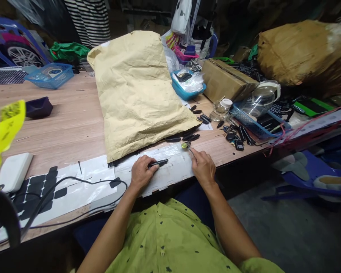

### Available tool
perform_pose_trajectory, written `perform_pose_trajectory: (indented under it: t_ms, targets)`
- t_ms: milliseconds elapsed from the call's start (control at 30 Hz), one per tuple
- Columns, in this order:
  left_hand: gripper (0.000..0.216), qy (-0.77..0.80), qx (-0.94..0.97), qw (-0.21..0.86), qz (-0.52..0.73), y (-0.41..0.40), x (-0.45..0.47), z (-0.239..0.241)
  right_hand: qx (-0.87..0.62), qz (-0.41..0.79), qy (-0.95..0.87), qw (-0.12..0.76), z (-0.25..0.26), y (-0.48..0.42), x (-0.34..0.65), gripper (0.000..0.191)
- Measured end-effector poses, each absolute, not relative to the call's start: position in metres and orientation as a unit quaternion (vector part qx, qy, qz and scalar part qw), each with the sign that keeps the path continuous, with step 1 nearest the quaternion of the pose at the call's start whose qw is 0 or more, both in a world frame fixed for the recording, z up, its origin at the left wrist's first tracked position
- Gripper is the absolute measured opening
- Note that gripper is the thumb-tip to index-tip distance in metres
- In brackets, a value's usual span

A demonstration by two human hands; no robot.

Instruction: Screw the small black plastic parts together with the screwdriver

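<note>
My left hand (143, 171) is closed round a slim black piece (161, 162), pressing it to the white sheet (174, 172) at the table's front edge. My right hand (204, 167) grips a small tool with a thin metal shaft (190, 149). At the far end of that shaft is a yellow-green tip (184, 145); its exact kind is unclear. Several black pieces (173, 140) of similar shape lie just beyond my hands, along the front of a large cream paper bag (142, 91).
To the right are keys and fobs (235, 137), a glass jar (221, 110), a blue basket (251, 123) and a cardboard box (227, 79). A black cable (88, 180) loops at left by a white box (15, 172). A yellow tag (7, 132) hangs close at far left.
</note>
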State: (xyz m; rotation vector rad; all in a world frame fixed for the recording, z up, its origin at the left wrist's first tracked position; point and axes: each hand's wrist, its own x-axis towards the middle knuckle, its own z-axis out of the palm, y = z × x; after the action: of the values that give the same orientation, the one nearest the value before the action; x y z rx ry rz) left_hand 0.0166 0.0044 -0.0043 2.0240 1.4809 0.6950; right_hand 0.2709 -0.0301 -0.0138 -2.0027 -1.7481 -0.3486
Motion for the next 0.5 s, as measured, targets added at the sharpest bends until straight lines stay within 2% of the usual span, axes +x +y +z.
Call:
perform_pose_trajectory:
  t_ms: [333, 400, 500]
  targets:
    - [0.024, 0.528, 0.77, 0.263, 0.244, 0.002, 0.009, 0.0, -0.741, -0.168, -0.612, 0.222, -0.031, -0.028, 0.26, 0.044]
    - [0.028, 0.496, 0.78, 0.299, 0.239, -0.013, 0.008, 0.009, -0.74, -0.173, -0.613, 0.218, -0.031, -0.027, 0.26, 0.045]
    - [0.035, 0.412, 0.79, 0.411, 0.192, -0.048, 0.008, 0.018, -0.738, -0.181, -0.613, 0.216, -0.031, -0.026, 0.259, 0.045]
